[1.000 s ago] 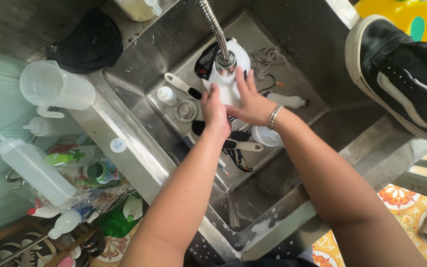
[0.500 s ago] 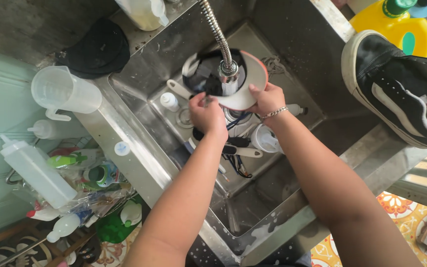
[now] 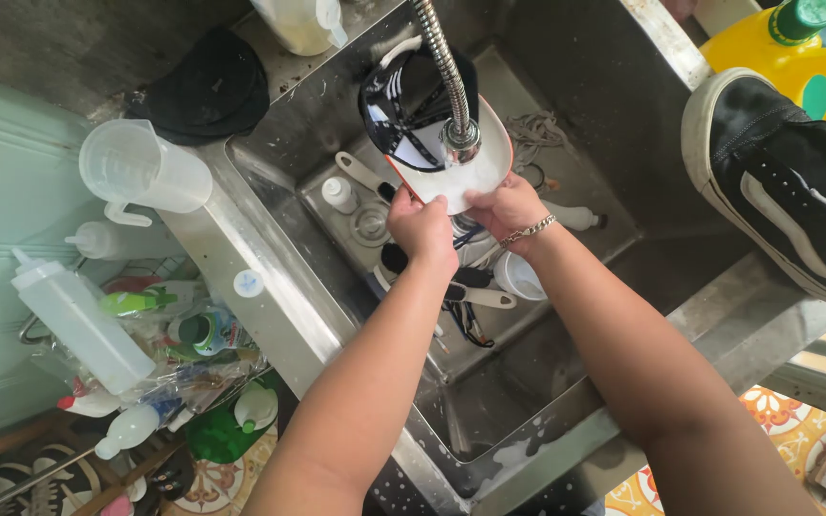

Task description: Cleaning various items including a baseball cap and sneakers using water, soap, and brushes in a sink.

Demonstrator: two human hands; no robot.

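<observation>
From the head camera, both hands grip a cap point(image 3: 432, 124) – black with white marks, its white brim edged in orange – held under the faucet head point(image 3: 461, 141) above the steel sink point(image 3: 566, 57). The left hand point(image 3: 423, 229) and right hand point(image 3: 501, 205) close on the brim, nearly touching. Utensils crowd the basin below; the sink walls stand close around.

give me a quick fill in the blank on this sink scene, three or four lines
Both hands hold a round white bowl under the flexible metal ____.
The clear plastic measuring jug lies on the sink's ____ side.
The black sneaker has a ____ stripe.
The right hand wears a ____ at its wrist.

Missing words: faucet; left; white; bracelet
</observation>
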